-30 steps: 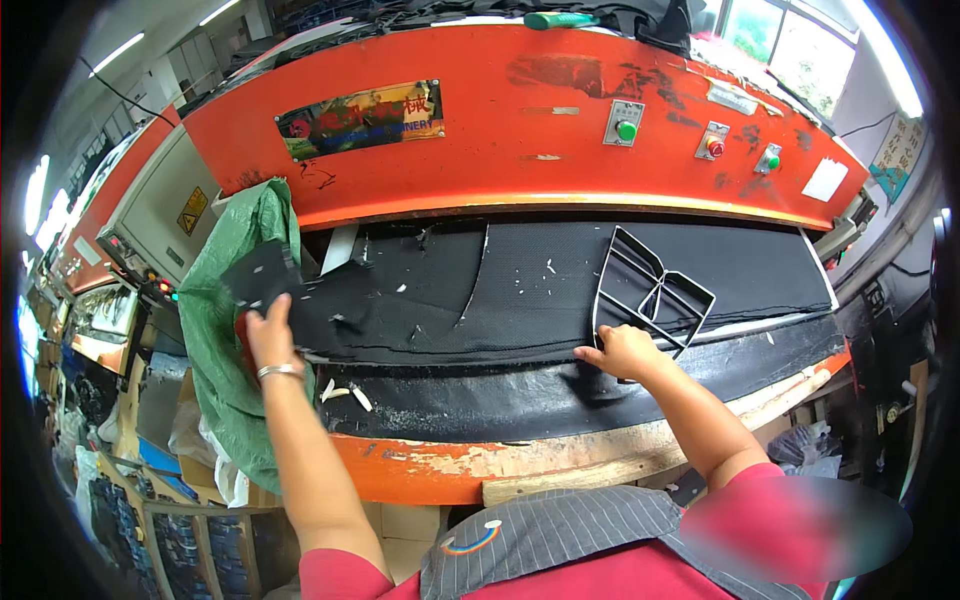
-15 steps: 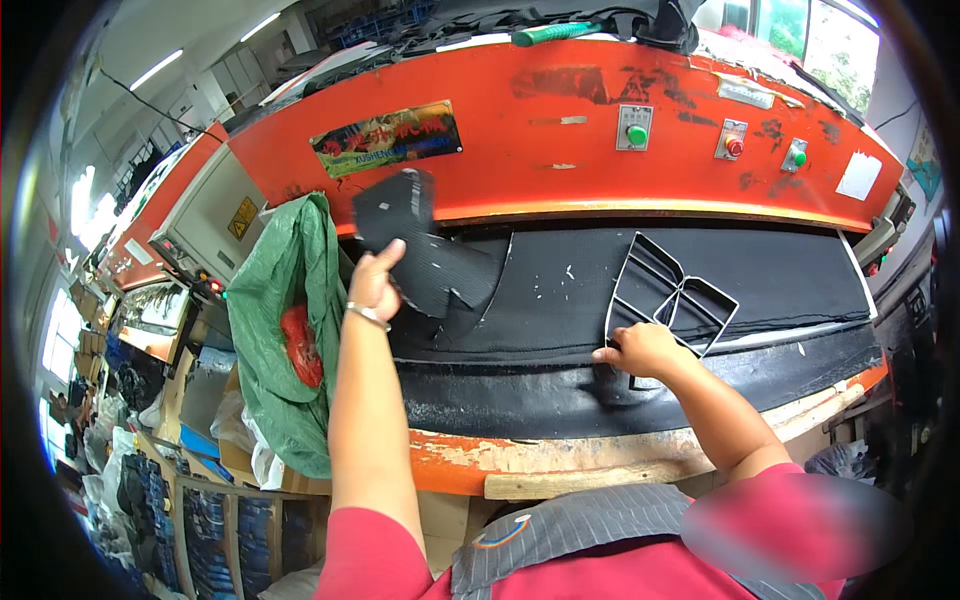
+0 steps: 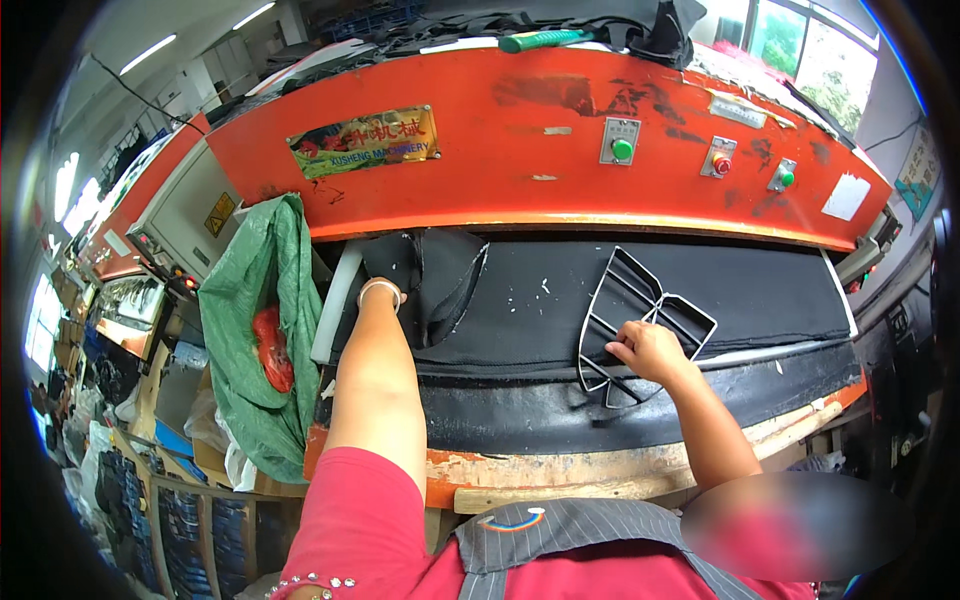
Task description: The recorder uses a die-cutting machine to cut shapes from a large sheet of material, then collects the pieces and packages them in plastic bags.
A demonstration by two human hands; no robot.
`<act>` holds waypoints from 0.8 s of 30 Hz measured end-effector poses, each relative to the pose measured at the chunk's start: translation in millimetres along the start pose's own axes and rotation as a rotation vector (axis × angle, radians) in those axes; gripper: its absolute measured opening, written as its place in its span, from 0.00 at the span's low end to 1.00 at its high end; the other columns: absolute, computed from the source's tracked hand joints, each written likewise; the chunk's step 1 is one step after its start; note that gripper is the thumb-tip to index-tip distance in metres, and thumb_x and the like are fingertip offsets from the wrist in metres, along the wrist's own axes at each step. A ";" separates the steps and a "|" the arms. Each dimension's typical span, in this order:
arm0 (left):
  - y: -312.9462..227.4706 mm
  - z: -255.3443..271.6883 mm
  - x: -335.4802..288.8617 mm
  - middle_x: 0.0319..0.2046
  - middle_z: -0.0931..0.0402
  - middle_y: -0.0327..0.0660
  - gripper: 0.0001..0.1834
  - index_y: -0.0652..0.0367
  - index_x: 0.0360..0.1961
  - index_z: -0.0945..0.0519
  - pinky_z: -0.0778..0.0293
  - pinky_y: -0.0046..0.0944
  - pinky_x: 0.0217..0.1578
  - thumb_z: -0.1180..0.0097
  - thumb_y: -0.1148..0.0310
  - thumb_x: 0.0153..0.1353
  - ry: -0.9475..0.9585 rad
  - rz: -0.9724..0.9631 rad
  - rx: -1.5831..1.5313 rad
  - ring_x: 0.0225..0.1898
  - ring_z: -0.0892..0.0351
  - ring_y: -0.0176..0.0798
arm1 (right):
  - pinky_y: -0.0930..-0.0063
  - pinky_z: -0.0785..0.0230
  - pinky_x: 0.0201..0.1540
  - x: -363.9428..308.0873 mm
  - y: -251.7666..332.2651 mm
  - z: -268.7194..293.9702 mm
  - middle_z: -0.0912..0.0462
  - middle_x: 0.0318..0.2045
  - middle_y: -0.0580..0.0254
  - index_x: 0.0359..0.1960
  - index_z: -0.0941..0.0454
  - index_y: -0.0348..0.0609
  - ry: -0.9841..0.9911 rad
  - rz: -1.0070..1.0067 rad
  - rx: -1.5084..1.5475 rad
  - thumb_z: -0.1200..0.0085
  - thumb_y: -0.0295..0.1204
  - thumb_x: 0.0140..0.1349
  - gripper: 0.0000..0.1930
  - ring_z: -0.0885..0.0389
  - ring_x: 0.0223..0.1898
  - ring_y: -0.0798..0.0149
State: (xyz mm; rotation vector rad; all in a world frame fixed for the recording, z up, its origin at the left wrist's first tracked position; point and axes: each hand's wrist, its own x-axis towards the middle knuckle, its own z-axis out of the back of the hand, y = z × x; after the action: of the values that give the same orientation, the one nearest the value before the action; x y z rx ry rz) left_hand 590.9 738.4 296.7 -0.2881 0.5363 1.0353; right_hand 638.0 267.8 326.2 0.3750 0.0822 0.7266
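On the right, my right hand (image 3: 648,350) is closed on the inner bars of a metal cutting die (image 3: 597,325), an open frame of thin strips with two lobes. The die lies over a black sheet of material (image 3: 530,300) and overhangs its front edge. My left hand (image 3: 385,291) reaches to the left end of the sheet, at a bunched, folded black piece (image 3: 445,285). Its fingers are hidden there, so their grip does not show. A light bangle circles that wrist.
Behind the sheet rises an orange press beam (image 3: 480,170) with green and red buttons. A green sack (image 3: 255,340) hangs at the left, near a pale upright edge (image 3: 338,300). Along the front runs a worn wooden rail (image 3: 560,490). A green-handled tool (image 3: 545,40) lies on top.
My left hand has lowered the black piece from the air onto the left end of the sheet. My right hand has shifted its hold onto the die's middle, and the die has moved nearer.
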 end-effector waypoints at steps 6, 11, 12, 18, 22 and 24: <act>9.8 -18.0 -7.4 0.55 0.28 0.57 0.30 0.71 0.52 0.26 0.31 0.44 0.56 0.37 0.59 0.55 -0.075 -0.036 -0.536 0.57 0.28 0.54 | 0.58 0.30 0.32 3.5 -5.5 -13.7 0.24 0.25 0.56 0.23 0.26 0.44 -0.126 0.161 -0.052 0.39 0.42 0.54 0.15 0.22 0.29 0.51; 41.8 -24.2 -49.1 0.41 0.22 0.51 0.22 0.68 0.49 0.28 0.25 0.43 0.42 0.40 0.77 0.52 -0.297 -0.350 -1.264 0.39 0.20 0.48 | 0.57 0.28 0.37 16.9 -9.0 11.5 0.18 0.29 0.51 0.31 0.21 0.42 0.162 0.098 0.011 0.44 0.47 0.59 0.18 0.19 0.34 0.47; 48.4 -22.8 -62.6 0.43 0.22 0.51 0.21 0.68 0.48 0.27 0.25 0.43 0.43 0.39 0.77 0.51 -0.283 -0.432 -1.425 0.40 0.20 0.47 | 0.56 0.28 0.36 21.1 -11.6 16.1 0.18 0.28 0.49 0.32 0.21 0.42 0.167 0.079 0.067 0.44 0.46 0.59 0.18 0.19 0.34 0.47; 130.3 -11.5 -141.9 0.43 0.22 0.47 0.21 0.64 0.49 0.26 0.22 0.46 0.44 0.39 0.79 0.51 -0.367 -0.573 -1.904 0.40 0.20 0.46 | 0.62 0.30 0.49 56.9 -35.4 13.1 0.23 0.45 0.57 0.47 0.25 0.47 -0.046 0.372 -0.122 0.45 0.31 0.58 0.14 0.25 0.49 0.53; 191.5 -16.3 -185.3 0.40 0.20 0.47 0.17 0.65 0.44 0.23 0.21 0.46 0.41 0.38 0.75 0.51 -0.732 -0.361 -1.909 0.39 0.19 0.45 | 0.64 0.36 0.56 76.2 -42.1 7.4 0.27 0.52 0.63 0.54 0.26 0.52 0.001 0.507 -0.287 0.47 0.27 0.57 0.21 0.31 0.56 0.59; 236.5 -20.3 -208.3 0.41 0.21 0.47 0.18 0.68 0.44 0.23 0.20 0.46 0.40 0.37 0.74 0.52 -0.730 -0.344 -2.010 0.39 0.19 0.46 | 0.64 0.37 0.56 85.6 -44.5 0.5 0.26 0.51 0.63 0.54 0.26 0.52 0.005 0.569 -0.326 0.48 0.27 0.57 0.20 0.31 0.56 0.60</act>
State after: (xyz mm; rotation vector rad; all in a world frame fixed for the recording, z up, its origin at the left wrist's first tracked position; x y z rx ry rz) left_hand 296.0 691.3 399.2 -1.5804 -1.3688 0.9018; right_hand 730.2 293.9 315.3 0.0775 -0.1451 1.2823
